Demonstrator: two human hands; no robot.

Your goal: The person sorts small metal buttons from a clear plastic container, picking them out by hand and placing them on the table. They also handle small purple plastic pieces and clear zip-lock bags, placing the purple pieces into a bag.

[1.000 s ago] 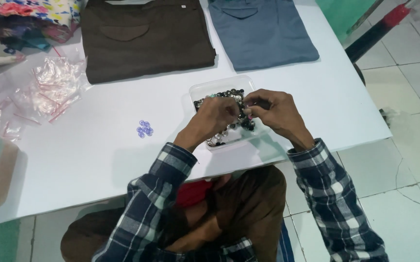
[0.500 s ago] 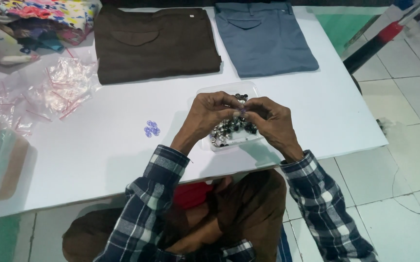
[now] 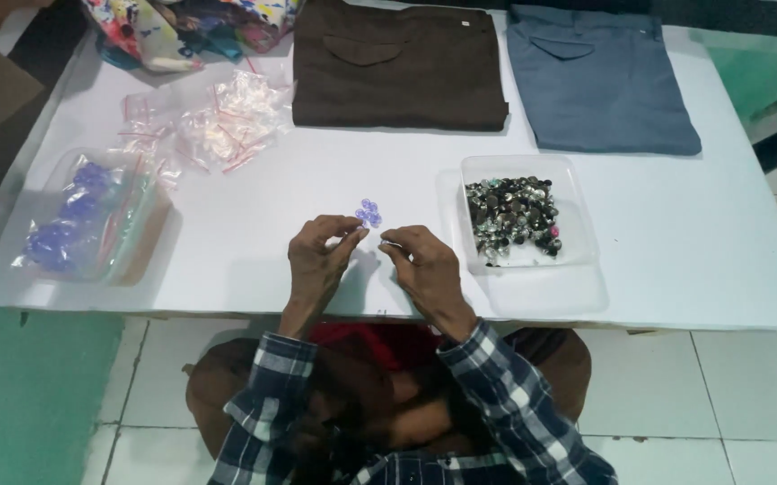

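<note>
Whereas a second ago busy inside the clear plastic tray (image 3: 577, 180) of dark metallic buttons (image 3: 512, 216), now drawn out of it and shifted leftward across the white surface (image 3: 676, 269), seen from the head view. Means picking from the tray is over for this moment, with the work moved to the small purple buttons (image 3: 368, 213) lying loose near the middle of the surface, well apart from the tray. Left hand (image 3: 321, 260): grip closed to a pinch, thumb meeting the fingertips just below the purple buttons, near them but not plainly touching. Right hand (image 3: 424, 265): grip likewise pinched together, thumb against forefinger, just beside the left, knuckles up. Too small to tell whether anything sits between either pair of fingertips. Farther off, at the far edge: a folded brown garment (image 3: 397, 67) and a folded blue-grey garment (image 3: 599, 76), side by side. Off to the left: a heap of small clear zip bags (image 3: 227, 117), a larger clear bag of purple pieces (image 3: 83, 216), and a bundle of patterned cloth (image 3: 182, 27) in the corner.
</note>
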